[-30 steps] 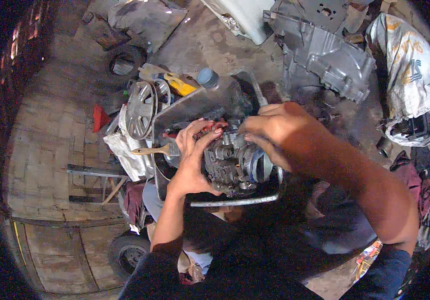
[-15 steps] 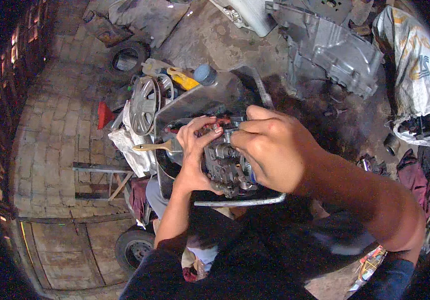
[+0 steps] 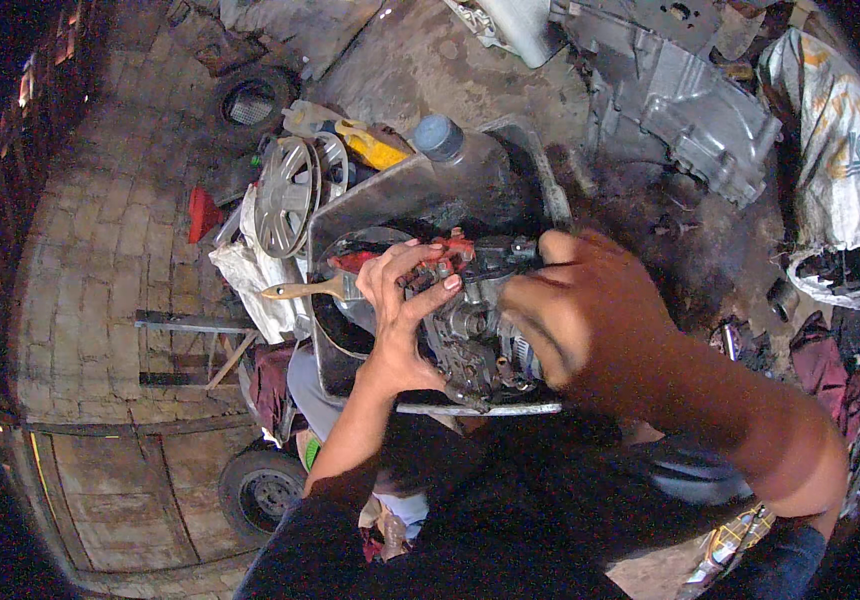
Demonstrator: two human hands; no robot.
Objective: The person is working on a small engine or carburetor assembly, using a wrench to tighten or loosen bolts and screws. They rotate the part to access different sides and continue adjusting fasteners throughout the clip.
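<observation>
A greasy grey metal mechanical part (image 3: pixel 466 335), with a spring and small fittings on it, sits over a dark metal tub (image 3: pixel 430 195). My left hand (image 3: pixel 397 325) grips its left side, thumb and fingers spread around the body. A red piece (image 3: pixel 455 247) shows at the left fingertips, beside a dark cylindrical piece (image 3: pixel 500 250). At the part's right side is my right hand (image 3: pixel 590 310), its fingers curled closed and slightly blurred; what they hold is hidden. Left of my left hand, a paintbrush (image 3: pixel 300 290) with a wooden handle lies across the tub's edge.
A blue-capped container (image 3: pixel 438 138) and a yellow bottle (image 3: pixel 375 147) stand beyond the tub. Wheel covers (image 3: pixel 285 195) lean at its left. A large metal casing (image 3: pixel 685 110) and a white sack (image 3: pixel 830 150) lie at far right. A small wheel (image 3: pixel 262 495) is at lower left.
My right hand has shifted a little to the right, with more of the metal part showing between the hands. The left hand keeps its hold. The whole view has shifted slightly.
</observation>
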